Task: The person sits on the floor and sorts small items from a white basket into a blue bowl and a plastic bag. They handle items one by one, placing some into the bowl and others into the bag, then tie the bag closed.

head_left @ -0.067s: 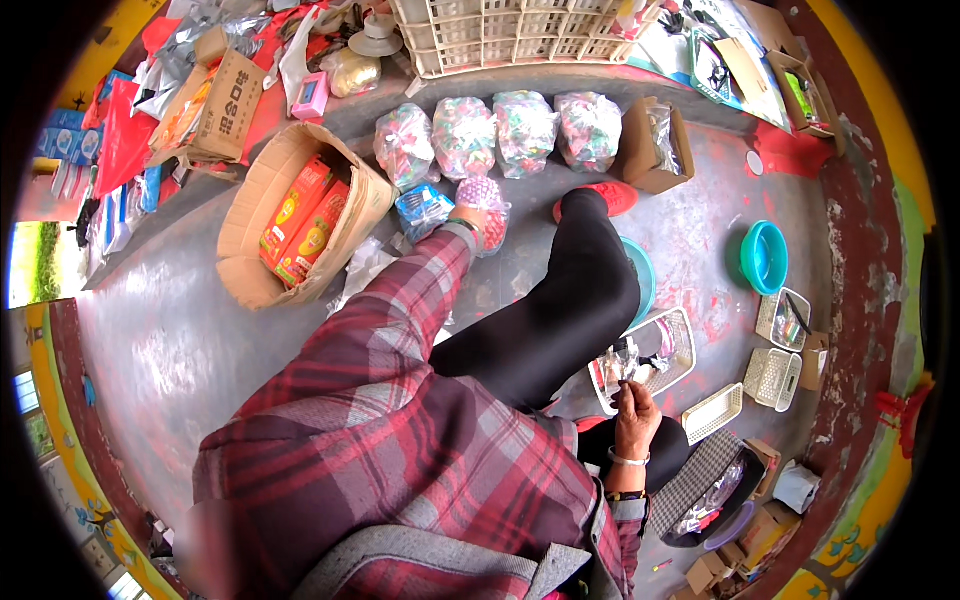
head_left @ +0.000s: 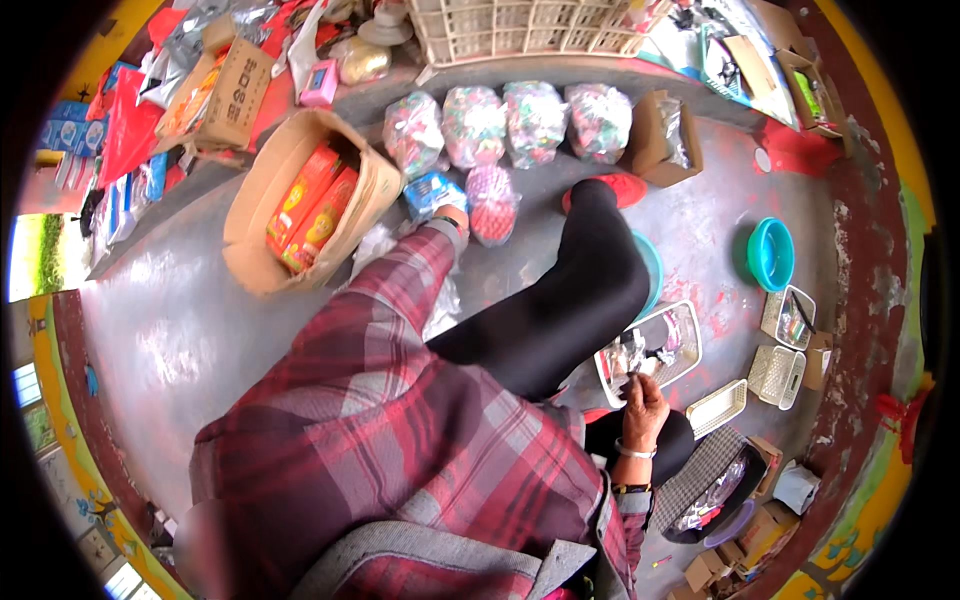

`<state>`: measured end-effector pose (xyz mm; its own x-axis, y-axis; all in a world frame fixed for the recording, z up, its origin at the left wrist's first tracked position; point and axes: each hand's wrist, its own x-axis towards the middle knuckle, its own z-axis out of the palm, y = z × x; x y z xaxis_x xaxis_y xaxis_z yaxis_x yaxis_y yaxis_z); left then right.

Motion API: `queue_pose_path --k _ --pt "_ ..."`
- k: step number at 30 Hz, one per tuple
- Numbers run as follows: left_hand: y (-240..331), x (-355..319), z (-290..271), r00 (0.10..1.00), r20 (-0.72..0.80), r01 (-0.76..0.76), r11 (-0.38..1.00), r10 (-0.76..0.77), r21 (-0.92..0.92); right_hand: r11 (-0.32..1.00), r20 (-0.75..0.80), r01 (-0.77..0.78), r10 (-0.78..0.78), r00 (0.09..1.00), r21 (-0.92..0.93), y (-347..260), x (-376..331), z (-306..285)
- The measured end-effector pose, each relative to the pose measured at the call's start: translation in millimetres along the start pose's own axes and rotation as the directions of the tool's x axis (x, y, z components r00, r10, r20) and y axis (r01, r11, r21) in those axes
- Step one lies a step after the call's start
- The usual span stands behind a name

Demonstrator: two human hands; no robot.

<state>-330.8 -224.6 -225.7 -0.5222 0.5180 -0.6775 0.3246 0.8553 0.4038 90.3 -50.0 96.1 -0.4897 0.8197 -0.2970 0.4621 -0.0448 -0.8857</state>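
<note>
Left hand (head_left: 455,214): sat over the blue packet's near right edge, fingers hidden; opening and hold could not be told. Right hand (head_left: 645,408): fingertips bunched beside the white basket (head_left: 699,335), contents unclear. Open carton (head_left: 378,185): stood left of the packet. Pink bag (head_left: 492,210): just right, long axis pointing away from the person. Blue packet (head_left: 430,188): between carton and bag, visible part longest left to right.
</note>
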Motion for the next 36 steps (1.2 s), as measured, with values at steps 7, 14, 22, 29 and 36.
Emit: queue_pose_path --k 7,14,22,29,36 --pt "-233 -122 40 0.951 0.262 -0.25 0.906 0.164 0.341 0.999 0.05 0.041 -0.042 0.998 0.016 9 -2 2" --pt "-108 -248 49 0.803 -0.423 0.335 0.905 -0.42 -0.263 0.991 0.075 0.048 -0.038 0.996 -0.125 2 -5 -1" --pt "-94 -210 38 0.671 -0.556 0.414 0.87 -0.491 -0.268 0.984 0.114 0.041 -0.021 0.993 -0.173 14 -4 -1" --pt "-117 -163 20 0.747 -0.314 0.558 0.81 -0.585 -0.182 0.983 0.135 0.003 0.022 0.991 -0.186 24 -3 0" --pt "-126 -154 13 0.787 -0.28 0.55 0.831 -0.55 -0.089 0.974 0.155 0.04 -0.005 0.988 -0.221 28 -2 0"
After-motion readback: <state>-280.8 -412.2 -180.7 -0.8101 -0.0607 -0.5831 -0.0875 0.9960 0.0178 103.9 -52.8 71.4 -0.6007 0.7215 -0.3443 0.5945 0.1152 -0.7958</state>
